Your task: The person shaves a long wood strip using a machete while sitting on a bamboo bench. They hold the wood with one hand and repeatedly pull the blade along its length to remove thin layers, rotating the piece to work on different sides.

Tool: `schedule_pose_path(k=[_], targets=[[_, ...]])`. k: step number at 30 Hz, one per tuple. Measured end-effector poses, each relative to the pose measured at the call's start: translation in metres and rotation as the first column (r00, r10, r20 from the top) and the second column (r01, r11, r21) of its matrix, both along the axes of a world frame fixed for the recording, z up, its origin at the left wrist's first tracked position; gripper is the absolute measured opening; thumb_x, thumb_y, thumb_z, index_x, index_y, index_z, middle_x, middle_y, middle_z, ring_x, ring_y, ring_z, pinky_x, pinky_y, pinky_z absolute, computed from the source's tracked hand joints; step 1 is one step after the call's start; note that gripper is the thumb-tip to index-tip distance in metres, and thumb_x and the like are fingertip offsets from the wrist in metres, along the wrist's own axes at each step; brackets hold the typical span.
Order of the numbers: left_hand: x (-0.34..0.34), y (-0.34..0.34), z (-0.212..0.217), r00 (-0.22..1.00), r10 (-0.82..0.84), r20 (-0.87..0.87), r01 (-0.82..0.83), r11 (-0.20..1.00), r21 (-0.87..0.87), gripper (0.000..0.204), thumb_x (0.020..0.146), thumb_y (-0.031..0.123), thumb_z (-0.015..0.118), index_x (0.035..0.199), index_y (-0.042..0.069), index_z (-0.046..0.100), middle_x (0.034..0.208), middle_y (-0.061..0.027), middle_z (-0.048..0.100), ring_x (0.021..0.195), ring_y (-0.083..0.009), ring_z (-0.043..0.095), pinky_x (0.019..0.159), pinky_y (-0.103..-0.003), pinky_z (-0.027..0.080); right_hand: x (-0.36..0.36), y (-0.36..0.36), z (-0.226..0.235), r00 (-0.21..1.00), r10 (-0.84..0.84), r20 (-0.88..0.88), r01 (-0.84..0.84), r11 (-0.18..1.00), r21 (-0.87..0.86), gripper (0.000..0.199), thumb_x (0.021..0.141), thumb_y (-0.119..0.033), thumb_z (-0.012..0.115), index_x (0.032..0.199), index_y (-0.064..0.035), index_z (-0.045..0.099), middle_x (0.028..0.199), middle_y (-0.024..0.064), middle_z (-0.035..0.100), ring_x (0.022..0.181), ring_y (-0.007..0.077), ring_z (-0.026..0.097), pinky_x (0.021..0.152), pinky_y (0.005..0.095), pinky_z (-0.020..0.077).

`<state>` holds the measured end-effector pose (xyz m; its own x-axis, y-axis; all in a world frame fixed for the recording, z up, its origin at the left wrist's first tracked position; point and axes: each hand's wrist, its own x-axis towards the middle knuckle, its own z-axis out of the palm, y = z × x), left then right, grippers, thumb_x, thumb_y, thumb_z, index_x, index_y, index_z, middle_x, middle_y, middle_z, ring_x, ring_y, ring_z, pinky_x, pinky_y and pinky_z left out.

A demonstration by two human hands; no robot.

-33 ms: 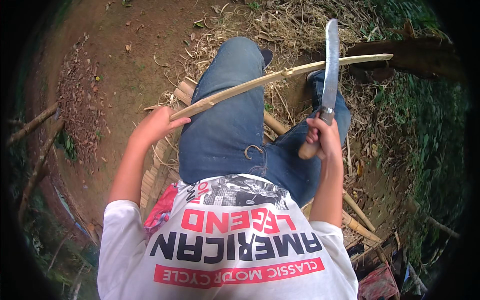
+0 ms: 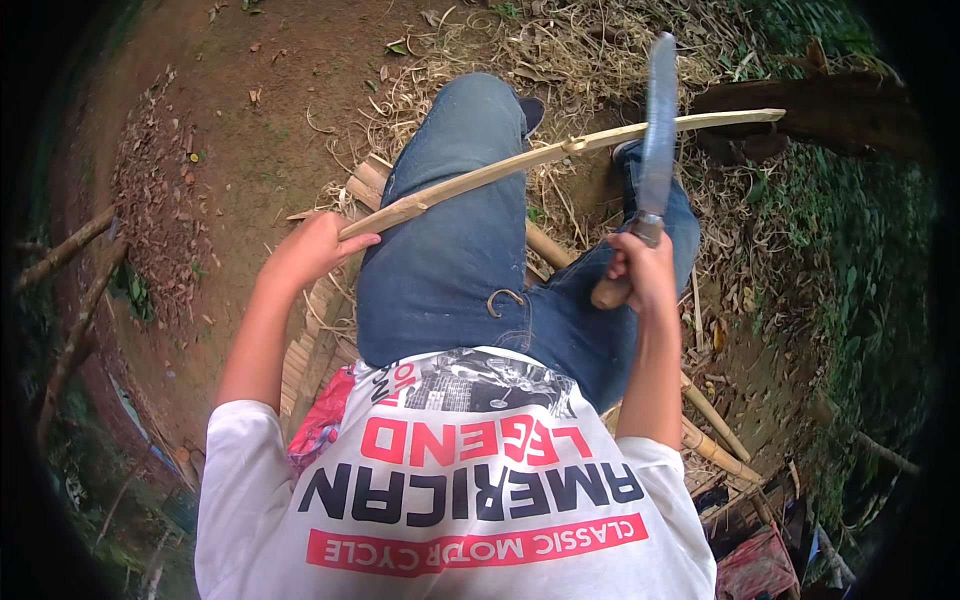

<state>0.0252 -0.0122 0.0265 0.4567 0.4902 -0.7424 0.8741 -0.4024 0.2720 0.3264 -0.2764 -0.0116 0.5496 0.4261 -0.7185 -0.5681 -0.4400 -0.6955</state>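
My left hand point(image 2: 318, 249) is closed around the near end of a long, pale bamboo strip point(image 2: 480, 178). The strip slants up to the right across my thigh, with knots along its length. In my right hand point(image 2: 643, 266), above my other leg, is a machete point(image 2: 657, 140), gripped by its wooden handle. Its blade points away from me and passes in front of the strip's far part; whether the two touch I cannot tell. The blade is slightly smeared by motion.
Under me is a seat of bamboo slats point(image 2: 310, 345). Dry shavings point(image 2: 590, 50) litter the ground ahead. A dark log point(image 2: 820, 115) lies at the far right, and thin branches point(image 2: 75, 250) stand at the left. A curled shaving point(image 2: 503, 298) rests on my jeans.
The machete and my right hand have shifted very slightly left, and the blade is now more blurred. My left hand and the bamboo strip look nearly still.
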Motion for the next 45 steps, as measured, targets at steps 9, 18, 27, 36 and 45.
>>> schedule_pose_path(k=[9,18,27,36,45], targets=[[0.005,0.018,0.014,0.981,-0.17,-0.088,0.176,0.982,0.066,0.071,0.081,0.061,0.066,0.068,-0.008,0.058,0.062,-0.0238,0.055,0.059,-0.0375,0.055,0.06,-0.046,0.045,-0.005,-0.019,-0.001,0.855,0.282,-0.435,-0.271,0.959,0.087,0.023,0.074,0.008,0.064,0.081,-0.0043,0.046,0.056,0.0032,0.048,0.041,0.013,0.045,0.039,0.0288,0.0365],[0.007,0.006,0.005,0.994,-0.095,-0.05,0.097,0.994,0.05,0.07,0.08,0.06,0.067,0.066,-0.007,0.058,0.059,-0.0212,0.053,0.055,-0.0333,0.053,0.058,-0.045,0.044,-0.014,0.006,-0.008,0.998,0.019,-0.064,-0.02,1.0,-0.013,0.016,0.077,0.002,0.063,0.083,-0.0036,0.049,0.059,0.0035,0.052,0.043,0.0126,0.047,0.04,0.0287,0.0394],[0.007,0.015,0.017,0.981,-0.17,-0.091,0.177,0.981,0.081,0.073,0.079,0.065,0.065,0.065,-0.006,0.059,0.063,-0.0233,0.057,0.061,-0.0365,0.06,0.061,-0.045,0.047,0.001,-0.02,0.003,0.81,0.297,-0.505,-0.214,0.952,0.217,0.028,0.073,0.006,0.066,0.077,-0.0069,0.042,0.053,0.0014,0.043,0.04,0.0104,0.042,0.038,0.0268,0.0347],[0.007,0.012,0.004,0.992,-0.1,-0.081,0.102,0.995,0.021,0.071,0.081,0.063,0.064,0.066,-0.007,0.059,0.062,-0.0217,0.056,0.06,-0.0345,0.058,0.061,-0.044,0.047,-0.016,0.0,0.0,0.944,0.33,-0.007,-0.327,0.931,-0.161,0.017,0.077,0.001,0.064,0.084,-0.0024,0.049,0.061,0.0055,0.054,0.045,0.0147,0.051,0.041,0.0297,0.0418],[0.005,0.008,0.007,0.993,-0.102,-0.057,0.101,0.995,-0.012,0.068,0.084,0.06,0.063,0.072,-0.007,0.061,0.065,-0.0229,0.058,0.062,-0.037,0.059,0.064,-0.045,0.049,0.0,-0.023,0.002,0.831,0.238,-0.503,-0.104,0.955,0.279,0.029,0.071,0.006,0.065,0.084,-0.0077,0.042,0.052,-0.0004,0.041,0.037,0.0091,0.039,0.036,0.0252,0.0326]])
